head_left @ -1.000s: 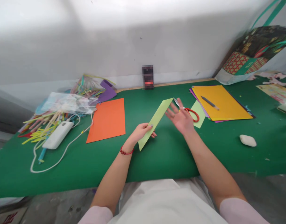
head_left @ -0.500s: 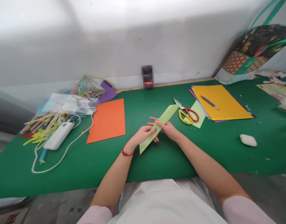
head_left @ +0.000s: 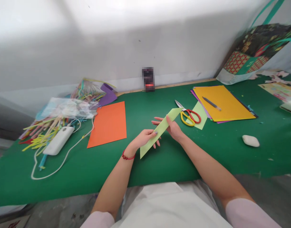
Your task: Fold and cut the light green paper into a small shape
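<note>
A folded strip of light green paper point(head_left: 157, 134) is held slantwise above the table, its upper end pointing to the right. My left hand point(head_left: 145, 138) pinches its lower part, thumb on the near face and fingers behind. Higher up, my right hand point(head_left: 174, 129) grips the strip, with its thumb on the front and its fingers reaching behind. Just beyond the strip's upper end lie scissors point(head_left: 190, 117) with one red and one yellow handle. Under them rests another light green paper piece point(head_left: 200, 123).
Orange paper point(head_left: 109, 125) lies left of my hands. Farther left are a white power bank point(head_left: 58, 141) with a cable and a heap of pipe cleaners point(head_left: 41, 134). At right, a pen point(head_left: 211, 103) sits on stacked yellow paper point(head_left: 231, 107), near a white oval case point(head_left: 250, 141).
My right thumb has moved up along the strip and now presses its front face higher up. The left hand keeps its pinch. The view has shifted slightly.
</note>
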A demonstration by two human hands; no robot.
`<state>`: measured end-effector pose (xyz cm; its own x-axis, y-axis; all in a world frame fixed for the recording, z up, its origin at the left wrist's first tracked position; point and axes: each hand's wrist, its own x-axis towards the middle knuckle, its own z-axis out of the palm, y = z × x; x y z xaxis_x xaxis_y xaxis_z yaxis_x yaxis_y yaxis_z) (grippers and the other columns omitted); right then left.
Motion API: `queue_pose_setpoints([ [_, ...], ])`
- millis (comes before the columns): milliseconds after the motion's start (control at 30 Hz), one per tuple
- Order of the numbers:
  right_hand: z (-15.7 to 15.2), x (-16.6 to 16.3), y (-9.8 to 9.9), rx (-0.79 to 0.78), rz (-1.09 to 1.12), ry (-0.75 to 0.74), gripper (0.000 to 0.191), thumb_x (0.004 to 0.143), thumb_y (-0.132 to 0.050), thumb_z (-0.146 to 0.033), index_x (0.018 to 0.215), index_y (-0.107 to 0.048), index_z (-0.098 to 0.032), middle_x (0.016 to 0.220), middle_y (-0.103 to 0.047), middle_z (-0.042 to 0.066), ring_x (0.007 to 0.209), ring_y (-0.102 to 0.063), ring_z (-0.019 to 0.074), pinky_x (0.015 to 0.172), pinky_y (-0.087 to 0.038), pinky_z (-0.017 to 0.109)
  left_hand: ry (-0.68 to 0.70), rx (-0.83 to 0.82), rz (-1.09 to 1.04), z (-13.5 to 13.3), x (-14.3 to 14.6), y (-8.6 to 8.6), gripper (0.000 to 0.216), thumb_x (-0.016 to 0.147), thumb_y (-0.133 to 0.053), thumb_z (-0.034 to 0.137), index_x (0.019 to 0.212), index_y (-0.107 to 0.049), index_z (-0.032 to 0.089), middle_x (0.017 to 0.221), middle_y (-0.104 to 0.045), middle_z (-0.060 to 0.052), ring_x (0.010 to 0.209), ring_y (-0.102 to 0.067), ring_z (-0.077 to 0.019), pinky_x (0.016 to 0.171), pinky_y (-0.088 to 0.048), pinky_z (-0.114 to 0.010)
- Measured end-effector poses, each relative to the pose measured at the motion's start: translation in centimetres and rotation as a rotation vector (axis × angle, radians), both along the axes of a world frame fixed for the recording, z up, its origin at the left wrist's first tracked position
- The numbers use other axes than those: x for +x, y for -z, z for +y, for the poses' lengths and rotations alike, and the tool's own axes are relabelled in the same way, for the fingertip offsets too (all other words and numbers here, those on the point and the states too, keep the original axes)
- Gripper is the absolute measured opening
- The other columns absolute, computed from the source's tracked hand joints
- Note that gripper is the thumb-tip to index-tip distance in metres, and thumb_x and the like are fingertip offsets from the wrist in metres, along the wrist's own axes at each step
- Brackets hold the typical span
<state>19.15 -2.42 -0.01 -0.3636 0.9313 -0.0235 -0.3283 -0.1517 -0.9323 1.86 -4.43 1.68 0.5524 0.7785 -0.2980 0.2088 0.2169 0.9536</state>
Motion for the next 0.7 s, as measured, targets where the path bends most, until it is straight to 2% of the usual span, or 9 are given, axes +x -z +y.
queue_pose_setpoints([
  [100,0.2,0.5,-0.2,0.028,-0.012,0.061,0.064,0.08,-0.043,-0.07,0.107,-0.068,-0.018,0.107,-0.071,0.011,0.095,-0.067,0.0251,0.092,-0.048,0.041,0.018,-0.027,0.0,0.0,-0.1,-0.3,0.048,0.077,-0.058,0.063,0.077,-0.061,0.015,0.066,-0.07,-0.007,0.048,-0.06,-0.0136,0.052,-0.047,-0.025],
  [400,0.8,1.3,-0.3,0.009,-0.061,0.177,0.061,0.08,-0.043,-0.069,0.098,-0.069,-0.017,0.099,-0.074,0.011,0.087,-0.068,0.0251,0.085,-0.049,0.04,0.056,-0.071,-0.011,-0.2,-0.1,-0.6,0.049,0.076,-0.059,0.063,0.077,-0.061,0.014,0.064,-0.069,-0.006,0.047,-0.059,-0.0121,0.052,-0.046,-0.025],
  [567,1.1,1.7,-0.6,0.021,-0.05,0.247,0.06,0.081,-0.042,-0.069,0.099,-0.068,-0.018,0.096,-0.074,0.01,0.1,-0.066,0.0271,0.088,-0.048,0.04,0.076,-0.067,-0.001,-0.2,-0.2,-0.6,0.049,0.076,-0.058,0.063,0.079,-0.06,0.014,0.065,-0.069,-0.006,0.048,-0.059,-0.0125,0.054,-0.046,-0.026],
  [700,1.3,1.9,-0.6,-0.006,-0.057,0.331,0.057,0.081,-0.045,-0.068,0.09,-0.068,-0.017,0.087,-0.075,0.011,0.094,-0.068,0.0265,0.085,-0.05,0.04,0.062,-0.012,0.058,0.0,-0.1,-0.1,0.04,0.082,-0.053,0.056,0.08,-0.059,0.016,0.07,-0.069,-0.004,0.057,-0.06,-0.014,0.06,-0.045,-0.027],
])
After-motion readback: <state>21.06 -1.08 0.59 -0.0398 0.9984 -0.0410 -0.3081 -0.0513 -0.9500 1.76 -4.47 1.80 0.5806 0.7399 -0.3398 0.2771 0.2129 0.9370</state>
